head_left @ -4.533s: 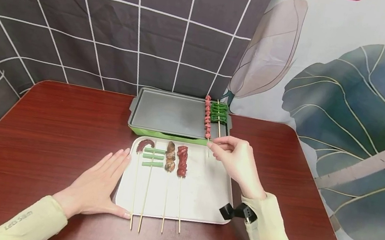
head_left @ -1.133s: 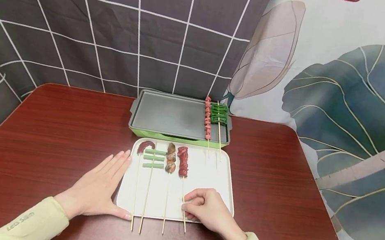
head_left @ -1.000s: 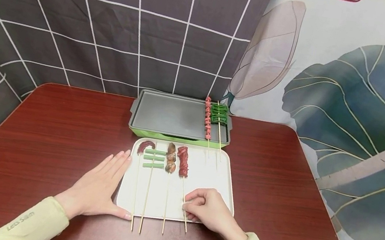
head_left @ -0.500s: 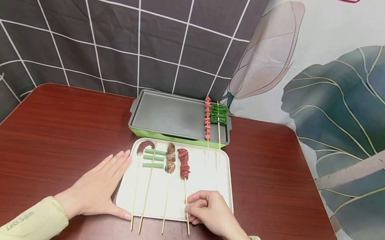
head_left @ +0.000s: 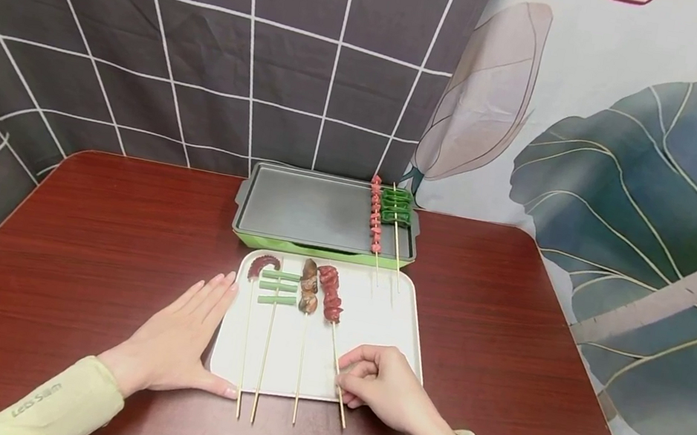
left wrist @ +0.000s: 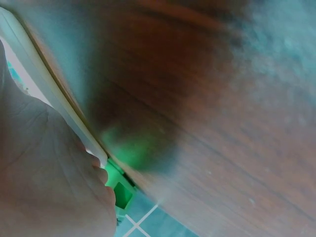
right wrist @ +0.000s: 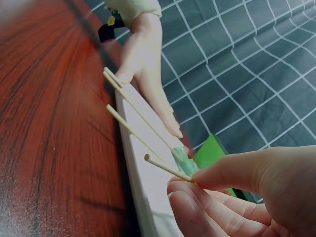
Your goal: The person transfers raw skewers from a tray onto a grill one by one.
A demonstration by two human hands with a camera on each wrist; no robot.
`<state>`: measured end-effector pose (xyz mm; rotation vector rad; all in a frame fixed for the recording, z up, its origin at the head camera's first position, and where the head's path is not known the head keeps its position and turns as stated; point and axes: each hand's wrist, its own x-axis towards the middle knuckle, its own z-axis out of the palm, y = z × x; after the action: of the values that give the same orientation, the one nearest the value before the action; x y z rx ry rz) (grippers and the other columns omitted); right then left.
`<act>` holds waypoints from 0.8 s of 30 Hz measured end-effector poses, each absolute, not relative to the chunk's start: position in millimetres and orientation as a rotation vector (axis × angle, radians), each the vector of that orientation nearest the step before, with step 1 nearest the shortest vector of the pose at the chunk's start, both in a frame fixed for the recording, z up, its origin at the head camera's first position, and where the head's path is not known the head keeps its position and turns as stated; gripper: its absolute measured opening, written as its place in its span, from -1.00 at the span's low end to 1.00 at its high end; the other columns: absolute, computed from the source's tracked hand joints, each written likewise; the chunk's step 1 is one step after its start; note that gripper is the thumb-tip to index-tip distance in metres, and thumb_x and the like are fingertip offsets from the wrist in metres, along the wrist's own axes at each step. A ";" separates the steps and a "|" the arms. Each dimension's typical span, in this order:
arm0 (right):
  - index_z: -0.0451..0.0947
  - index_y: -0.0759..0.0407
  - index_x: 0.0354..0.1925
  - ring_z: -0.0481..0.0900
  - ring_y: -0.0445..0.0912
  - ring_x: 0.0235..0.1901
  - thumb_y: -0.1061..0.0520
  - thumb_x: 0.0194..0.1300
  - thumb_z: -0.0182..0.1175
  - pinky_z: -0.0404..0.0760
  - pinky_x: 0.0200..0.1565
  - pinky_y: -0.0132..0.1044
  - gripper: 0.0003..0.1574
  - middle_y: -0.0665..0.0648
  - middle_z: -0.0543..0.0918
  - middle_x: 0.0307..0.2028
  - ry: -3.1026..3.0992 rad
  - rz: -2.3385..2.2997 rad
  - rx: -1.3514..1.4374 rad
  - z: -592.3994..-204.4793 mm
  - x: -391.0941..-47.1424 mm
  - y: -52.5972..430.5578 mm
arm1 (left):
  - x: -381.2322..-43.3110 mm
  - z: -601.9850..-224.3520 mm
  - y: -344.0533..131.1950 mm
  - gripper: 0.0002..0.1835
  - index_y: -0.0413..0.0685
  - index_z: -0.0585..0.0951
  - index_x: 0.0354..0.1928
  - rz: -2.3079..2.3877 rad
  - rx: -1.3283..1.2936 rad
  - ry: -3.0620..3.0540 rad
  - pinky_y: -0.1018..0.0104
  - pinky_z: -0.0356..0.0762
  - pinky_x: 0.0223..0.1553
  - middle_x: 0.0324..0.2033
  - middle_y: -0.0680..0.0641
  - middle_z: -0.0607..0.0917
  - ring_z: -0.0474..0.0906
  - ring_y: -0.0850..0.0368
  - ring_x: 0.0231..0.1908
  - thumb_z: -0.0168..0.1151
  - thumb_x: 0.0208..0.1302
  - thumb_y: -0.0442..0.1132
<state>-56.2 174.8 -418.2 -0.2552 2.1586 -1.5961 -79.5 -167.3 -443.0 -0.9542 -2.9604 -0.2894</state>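
My right hand (head_left: 387, 389) pinches the stick of a red meat skewer (head_left: 330, 296) between thumb and fingers, over the front right of the white tray (head_left: 383, 320). The stick's end pokes out past the fingertips in the right wrist view. Fingers straight, my left hand (head_left: 178, 339) rests along the tray's left side, its thumb at the front left corner. Left of the meat lie a brown skewer (head_left: 309, 287) of rounded pieces, a skewer with green stalk pieces (head_left: 279, 287), and a skewer with a curled dark red tentacle (head_left: 263, 265).
Behind the tray stands a green griddle with a grey plate (head_left: 306, 207). On its right side lie a pink-red skewer (head_left: 376, 214) and a green pepper skewer (head_left: 396, 207), their sticks reaching over the tray. A dark gridded cloth (head_left: 212, 47) hangs behind the red-brown table (head_left: 117, 228).
My right hand has gone from the pink skewer's stick on the griddle down to the meat skewer's stick. That stick's lower end has shifted right. My left hand stays at the tray.
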 end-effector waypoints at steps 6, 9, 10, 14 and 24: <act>0.59 0.47 -0.12 0.66 -0.12 -0.52 0.38 0.26 0.25 0.73 -0.40 -0.33 -0.79 0.16 0.71 -0.51 2.168 -1.599 -0.262 -408.5 -55.4 175.4 | -79.2 -443.2 -167.1 0.55 -0.49 0.13 0.50 -0.292 -0.955 -2.958 -0.03 -0.05 0.51 0.51 -0.40 0.11 0.03 -0.25 0.50 0.02 -0.16 0.80; 0.60 0.47 -0.11 0.67 -0.11 -0.51 0.38 0.26 0.26 0.74 -0.39 -0.32 -0.78 0.15 0.71 -0.51 2.186 -1.603 -0.285 -403.7 -57.4 175.8 | -79.2 -443.6 -167.1 0.55 -0.49 0.13 0.50 -0.293 -0.952 -2.959 -0.04 -0.04 0.51 0.51 -0.40 0.11 0.04 -0.25 0.50 0.02 -0.16 0.80; 0.60 0.46 -0.11 0.67 -0.11 -0.52 0.38 0.26 0.27 0.74 -0.39 -0.32 -0.78 0.15 0.71 -0.51 2.192 -1.602 -0.295 -402.2 -58.2 175.9 | -79.1 -443.8 -167.1 0.55 -0.49 0.13 0.50 -0.295 -0.950 -2.959 -0.04 -0.04 0.51 0.51 -0.40 0.11 0.04 -0.25 0.50 0.02 -0.16 0.80; 0.62 0.44 -0.10 0.67 -0.11 -0.53 0.37 0.26 0.27 0.72 -0.40 -0.34 -0.78 0.12 0.70 -0.53 2.219 -1.581 -0.337 -397.6 -60.4 175.4 | -79.1 -444.4 -167.0 0.55 -0.49 0.13 0.50 -0.298 -0.947 -2.964 -0.05 -0.04 0.51 0.51 -0.40 0.11 0.03 -0.25 0.51 0.02 -0.16 0.80; 0.62 0.45 -0.11 0.66 -0.15 -0.53 0.38 0.23 0.22 0.74 -0.40 -0.31 -0.76 0.09 0.69 -0.54 2.194 -1.579 -0.332 -391.7 -57.1 172.1 | -79.4 -444.4 -167.0 0.55 -0.49 0.13 0.50 -0.295 -0.951 -2.962 -0.05 -0.04 0.51 0.51 -0.40 0.11 0.03 -0.26 0.50 0.02 -0.16 0.80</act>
<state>-57.1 172.1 -391.7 -0.3321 2.1944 -1.5790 -79.4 -167.0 -444.4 -0.9507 -2.9621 -0.2946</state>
